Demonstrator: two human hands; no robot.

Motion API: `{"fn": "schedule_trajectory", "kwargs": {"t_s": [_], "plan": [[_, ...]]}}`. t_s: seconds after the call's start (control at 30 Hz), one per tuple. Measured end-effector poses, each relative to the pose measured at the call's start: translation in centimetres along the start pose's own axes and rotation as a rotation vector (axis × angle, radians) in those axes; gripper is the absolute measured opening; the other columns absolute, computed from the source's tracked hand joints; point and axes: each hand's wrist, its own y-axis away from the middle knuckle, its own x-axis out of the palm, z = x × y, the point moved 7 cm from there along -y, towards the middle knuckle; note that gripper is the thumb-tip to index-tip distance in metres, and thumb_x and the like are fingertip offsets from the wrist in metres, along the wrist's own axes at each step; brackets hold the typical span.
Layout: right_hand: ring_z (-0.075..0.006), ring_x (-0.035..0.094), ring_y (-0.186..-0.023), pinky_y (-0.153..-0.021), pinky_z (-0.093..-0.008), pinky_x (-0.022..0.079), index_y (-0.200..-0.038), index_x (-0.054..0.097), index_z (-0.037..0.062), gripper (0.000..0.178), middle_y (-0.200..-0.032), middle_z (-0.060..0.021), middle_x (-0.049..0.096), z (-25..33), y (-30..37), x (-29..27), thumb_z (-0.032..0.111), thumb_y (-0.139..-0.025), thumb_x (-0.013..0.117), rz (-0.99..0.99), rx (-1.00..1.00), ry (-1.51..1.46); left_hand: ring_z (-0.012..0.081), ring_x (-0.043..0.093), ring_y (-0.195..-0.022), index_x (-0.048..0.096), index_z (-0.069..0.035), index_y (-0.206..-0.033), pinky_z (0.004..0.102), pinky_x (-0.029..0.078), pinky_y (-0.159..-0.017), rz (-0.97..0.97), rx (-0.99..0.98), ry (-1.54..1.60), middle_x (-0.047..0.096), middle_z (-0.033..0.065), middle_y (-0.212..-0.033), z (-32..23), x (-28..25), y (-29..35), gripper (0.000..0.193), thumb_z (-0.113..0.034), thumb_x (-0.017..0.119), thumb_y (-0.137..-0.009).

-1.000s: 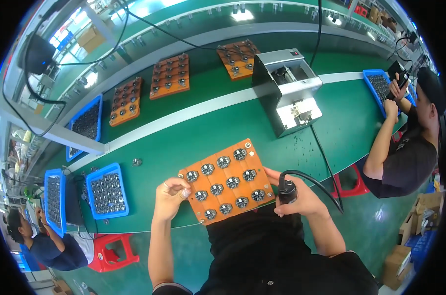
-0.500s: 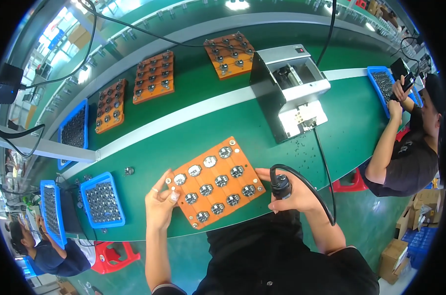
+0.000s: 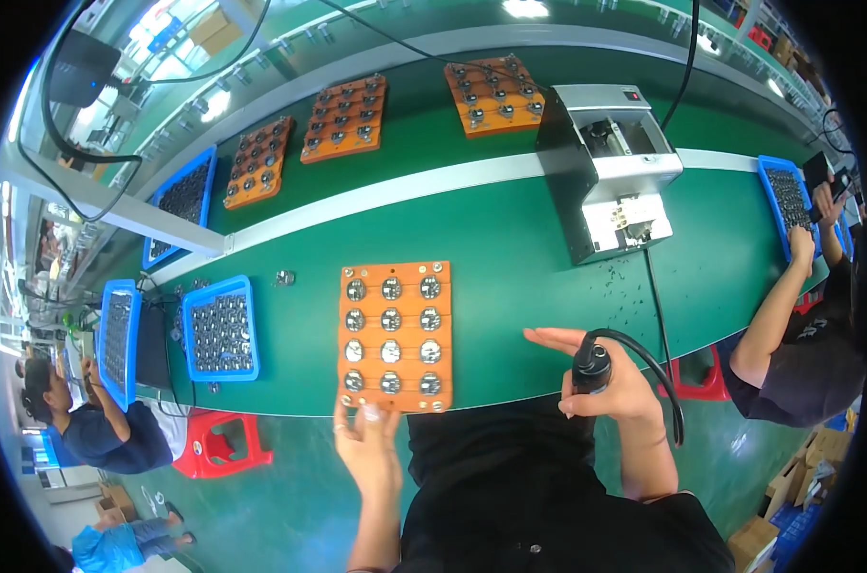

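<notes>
An orange fixture board [image 3: 409, 335] lies square to me on the green bench, with rows of round metal-and-black parts [image 3: 390, 320] set in it. Its near edge is held by my left hand [image 3: 368, 449], whose fingertips and white-covered thumb are at the lower left corner. To the right, apart from the board, my right hand [image 3: 624, 382] is wrapped around a black corded electric screwdriver [image 3: 592, 367]. The forefinger of that hand points out to the left, and the tool's tip is hidden.
A grey-and-black machine [image 3: 610, 172] stands behind, with small dark bits [image 3: 617, 286] scattered before it. Blue trays of parts [image 3: 221, 329] sit at left. Further orange boards [image 3: 344, 119] rest beyond the white rail [image 3: 405, 186]. Co-workers sit at both sides.
The orange board has turned from a tilt to square and shifted left. My left hand has moved to its near edge; my right hand has let go of the board, keeping the screwdriver.
</notes>
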Motion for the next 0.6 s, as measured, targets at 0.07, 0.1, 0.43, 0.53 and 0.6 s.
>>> {"fn": "schedule_trajectory", "kwargs": {"t_s": [0.07,0.1,0.43,0.53,0.6], "plan": [[-0.0134,0.07,-0.069,-0.064,-0.0235,0.053,-0.146,0.044,-0.01,0.086,-0.146,-0.0326,0.05,-0.4,0.4,0.4,-0.01,-0.065,0.072,0.007,0.058,0.041,0.0288,0.069,-0.109,0.024,0.003,-0.149,0.0431,0.059,-0.091,0.014,-0.068,-0.016,0.063,0.0253,-0.125,0.6,0.7,2.2,0.06,-0.003,0.059,-0.101],[-0.0134,0.07,-0.069,-0.064,-0.0235,0.053,-0.146,0.044,-0.01,0.086,-0.146,-0.0326,0.05,-0.7,0.6,0.6,-0.01,-0.065,0.072,0.009,0.06,0.041,0.0321,0.068,-0.112,0.02,0.002,-0.15,0.0435,0.059,-0.092,0.121,-0.16,-0.027,0.06,0.0269,-0.127,0.7,1.8,3.5,0.061,-0.003,0.057,-0.101],[-0.0105,0.066,-0.074,-0.067,-0.0248,0.055,-0.15,0.042,-0.0005,0.088,-0.147,-0.019,0.054,-1.4,1.8,-0.3,-0.01,-0.068,0.072,-0.166,-0.05,0.035,0.0351,0.067,-0.119,0.022,0.006,-0.154,0.0413,0.056,-0.096,0.725,-0.505,-0.26,0.065,0.0292,-0.126,0.5,6.3,6.8,0.064,-0.004,0.054,-0.1],[-0.0106,0.066,-0.073,-0.067,-0.0249,0.055,-0.148,0.045,-0.0006,0.085,-0.138,-0.0176,0.062,-2.1,3.8,-1.7,-0.008,-0.069,0.073,-0.265,-0.017,0.033,0.024,0.073,-0.098,0.065,0.005,-0.121,0.0362,0.058,-0.085,0.942,0.099,-1.086,0.075,0.0159,-0.101,-4.0,6.9,2.7,0.028,-0.005,0.062,-0.095],[-0.011,0.066,-0.067,-0.062,-0.0243,0.053,-0.146,0.042,-0.0077,0.084,-0.133,-0.0238,0.064,-1.8,4.7,-1.4,-0.012,-0.066,0.067,-0.248,0.003,0.088,0.0269,0.072,-0.093,0.067,0.001,-0.118,0.0401,0.055,-0.086,0.672,0.598,-1.09,0.074,0.0161,-0.102,-8.7,8.9,-0.9,0.026,-0.009,0.062,-0.095]]}}
